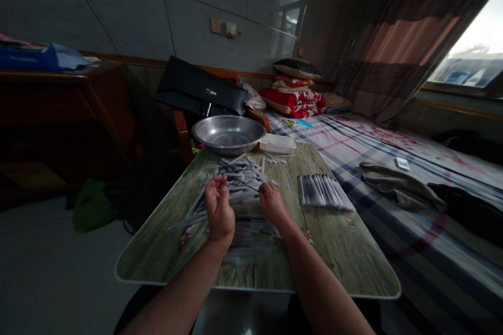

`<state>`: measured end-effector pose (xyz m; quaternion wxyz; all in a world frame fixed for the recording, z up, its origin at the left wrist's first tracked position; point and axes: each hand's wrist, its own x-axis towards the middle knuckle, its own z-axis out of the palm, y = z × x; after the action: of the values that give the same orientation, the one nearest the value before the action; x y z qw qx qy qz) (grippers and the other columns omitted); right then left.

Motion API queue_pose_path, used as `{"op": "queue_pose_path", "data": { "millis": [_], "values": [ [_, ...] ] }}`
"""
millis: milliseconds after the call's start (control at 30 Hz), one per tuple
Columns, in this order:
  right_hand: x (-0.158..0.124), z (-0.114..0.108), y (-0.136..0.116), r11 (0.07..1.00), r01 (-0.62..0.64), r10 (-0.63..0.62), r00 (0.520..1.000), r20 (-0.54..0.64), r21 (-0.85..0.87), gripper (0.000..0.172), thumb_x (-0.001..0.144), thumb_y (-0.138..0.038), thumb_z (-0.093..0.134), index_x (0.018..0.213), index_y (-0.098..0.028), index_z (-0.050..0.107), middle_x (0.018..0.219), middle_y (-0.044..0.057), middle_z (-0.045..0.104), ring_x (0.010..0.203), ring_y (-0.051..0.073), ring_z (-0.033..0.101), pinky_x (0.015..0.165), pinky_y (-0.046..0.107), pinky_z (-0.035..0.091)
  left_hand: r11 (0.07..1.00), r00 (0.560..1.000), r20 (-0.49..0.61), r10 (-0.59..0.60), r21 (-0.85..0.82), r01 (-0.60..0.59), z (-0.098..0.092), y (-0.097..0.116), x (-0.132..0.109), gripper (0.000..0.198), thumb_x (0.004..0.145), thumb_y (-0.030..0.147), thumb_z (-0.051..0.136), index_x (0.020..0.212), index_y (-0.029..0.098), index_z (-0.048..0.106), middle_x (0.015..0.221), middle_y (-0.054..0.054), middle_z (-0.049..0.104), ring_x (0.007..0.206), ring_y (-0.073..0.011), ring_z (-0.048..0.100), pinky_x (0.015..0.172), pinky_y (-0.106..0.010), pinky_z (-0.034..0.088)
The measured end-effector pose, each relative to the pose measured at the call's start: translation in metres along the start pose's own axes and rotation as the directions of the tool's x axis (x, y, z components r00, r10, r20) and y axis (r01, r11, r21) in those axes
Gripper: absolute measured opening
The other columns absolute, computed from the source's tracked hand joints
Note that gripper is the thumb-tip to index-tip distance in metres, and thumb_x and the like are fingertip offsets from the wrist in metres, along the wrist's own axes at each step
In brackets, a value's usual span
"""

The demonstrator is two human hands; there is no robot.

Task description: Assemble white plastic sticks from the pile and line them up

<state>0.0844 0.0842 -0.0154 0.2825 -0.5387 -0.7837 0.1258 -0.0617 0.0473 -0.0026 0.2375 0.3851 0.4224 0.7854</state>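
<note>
A thin dark pen refill stretches between my two hands above the table. My right hand pinches its right end. My left hand is closed, with thumb and forefinger together at the refill's left end; the exact grip is too small to make out. Beyond and beneath the hands lies a loose pile of white and dark pen parts. More pale pen barrels lie blurred between my forearms. To the right, a neat row of pens with dark tips lies side by side.
A steel basin and a white plastic tray stand at the far edge of the wood-patterned table. A chair holding a black case is behind. A bed with a striped sheet runs along the right, a desk at left.
</note>
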Motion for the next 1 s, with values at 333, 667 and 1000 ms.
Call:
{"op": "queue_pose_path", "data": {
  "millis": [333,667,1000],
  "values": [
    [-0.007,-0.012,0.007,0.946,-0.151,0.185,0.978,0.093,-0.287,0.028,0.083,-0.017,0.047,0.103,-0.025,0.065,0.102,0.006,0.064,0.086,0.018,0.062,0.071,0.026,0.041,1.000,1.000,0.028,-0.011,0.012,0.010,-0.001,-0.009,0.000,0.026,0.088,0.032,0.054,0.112,0.022,0.052,0.112,-0.006,0.056,0.108,-0.0180,0.054,0.098,-0.034,0.040],
    [-0.005,-0.016,0.009,0.957,-0.104,0.145,0.980,0.138,-0.271,0.026,0.077,-0.016,0.053,0.097,-0.024,0.069,0.099,0.006,0.066,0.086,0.018,0.062,0.072,0.025,0.042,0.994,0.992,0.092,-0.081,0.084,0.073,-0.001,-0.013,-0.003,0.032,0.082,0.025,0.055,0.114,0.023,0.050,0.113,-0.007,0.056,0.100,-0.0178,0.054,0.091,-0.035,0.043],
    [0.001,-0.007,0.005,0.915,-0.135,0.131,0.991,0.036,0.380,0.017,0.068,-0.023,0.057,0.081,-0.017,0.065,0.053,-0.007,0.038,0.049,0.009,0.035,0.048,0.020,0.024,0.967,0.934,0.266,-0.241,0.146,0.208,0.005,-0.006,-0.009,0.045,0.075,0.029,0.065,0.117,0.023,0.051,0.116,-0.007,0.058,0.095,-0.0179,0.058,0.083,-0.032,0.048]
  ]
}}
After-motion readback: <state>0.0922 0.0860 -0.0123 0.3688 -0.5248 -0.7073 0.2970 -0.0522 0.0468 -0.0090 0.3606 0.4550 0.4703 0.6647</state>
